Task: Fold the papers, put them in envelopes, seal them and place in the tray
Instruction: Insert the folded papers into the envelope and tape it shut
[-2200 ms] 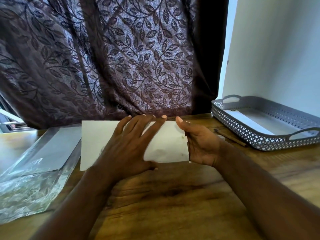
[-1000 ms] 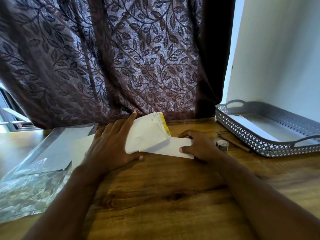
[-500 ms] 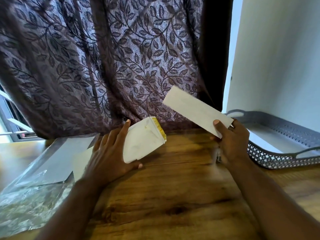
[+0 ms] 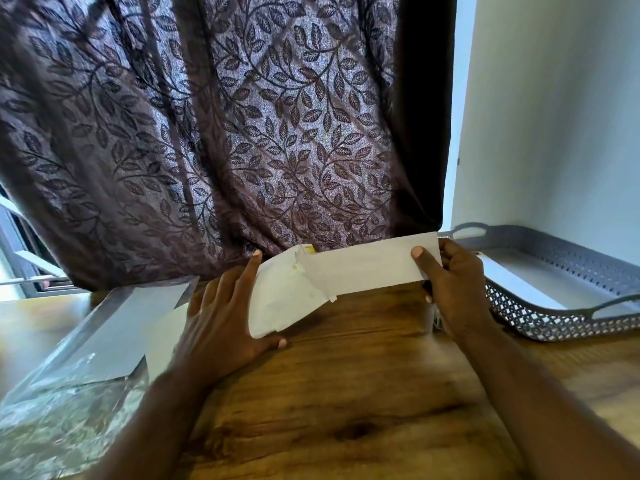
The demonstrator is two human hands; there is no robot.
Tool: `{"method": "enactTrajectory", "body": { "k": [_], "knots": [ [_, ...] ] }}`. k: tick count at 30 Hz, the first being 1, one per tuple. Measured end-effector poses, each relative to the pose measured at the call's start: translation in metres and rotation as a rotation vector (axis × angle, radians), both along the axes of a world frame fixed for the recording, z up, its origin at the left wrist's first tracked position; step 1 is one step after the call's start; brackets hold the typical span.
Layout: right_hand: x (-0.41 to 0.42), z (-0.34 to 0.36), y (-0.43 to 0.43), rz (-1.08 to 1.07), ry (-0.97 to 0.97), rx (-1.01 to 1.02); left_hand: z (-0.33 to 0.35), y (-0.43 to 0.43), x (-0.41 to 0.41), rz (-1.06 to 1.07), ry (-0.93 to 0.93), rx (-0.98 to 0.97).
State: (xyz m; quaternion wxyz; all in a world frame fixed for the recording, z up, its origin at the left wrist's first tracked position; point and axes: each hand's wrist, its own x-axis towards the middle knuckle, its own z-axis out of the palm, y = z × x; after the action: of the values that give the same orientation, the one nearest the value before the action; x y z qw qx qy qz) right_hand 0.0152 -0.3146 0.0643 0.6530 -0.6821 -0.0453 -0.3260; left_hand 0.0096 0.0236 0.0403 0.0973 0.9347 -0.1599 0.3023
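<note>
My left hand holds a white envelope with a yellow strip at its open mouth, tilted up off the wooden table. My right hand grips the right end of a folded white paper, thumb on top. The paper's left end meets the envelope's mouth; how far it is inside I cannot tell. The grey perforated tray stands at the right, a white envelope lying flat in it.
A clear plastic bag with white sheets lies at the left. A dark leaf-patterned curtain hangs behind the table, a white wall at the right. A small roll shows dimly behind my right wrist.
My right hand lifted the folded paper off the table, swung it up and brought its left end down to the envelope's mouth. My left hand raised and held the envelope open.
</note>
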Motion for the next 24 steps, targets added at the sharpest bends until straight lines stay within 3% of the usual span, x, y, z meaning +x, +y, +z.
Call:
{"method": "enactTrajectory", "body": {
  "k": [6,16,20,24],
  "knots": [
    [-0.002,0.000,0.019,0.221,0.078,0.059,-0.002,-0.009,0.001,-0.026,0.003,0.061],
    [-0.012,-0.009,0.054,0.075,0.024,-0.350,-0.003,-0.043,-0.012,-0.134,-0.070,0.096],
    [-0.015,-0.002,0.049,0.206,0.036,-0.169,-0.001,-0.038,-0.011,-0.096,-0.060,0.072],
    [-0.021,-0.004,0.050,0.324,-0.007,-0.203,-0.001,-0.035,-0.010,-0.062,-0.061,0.063]
  ]
}}
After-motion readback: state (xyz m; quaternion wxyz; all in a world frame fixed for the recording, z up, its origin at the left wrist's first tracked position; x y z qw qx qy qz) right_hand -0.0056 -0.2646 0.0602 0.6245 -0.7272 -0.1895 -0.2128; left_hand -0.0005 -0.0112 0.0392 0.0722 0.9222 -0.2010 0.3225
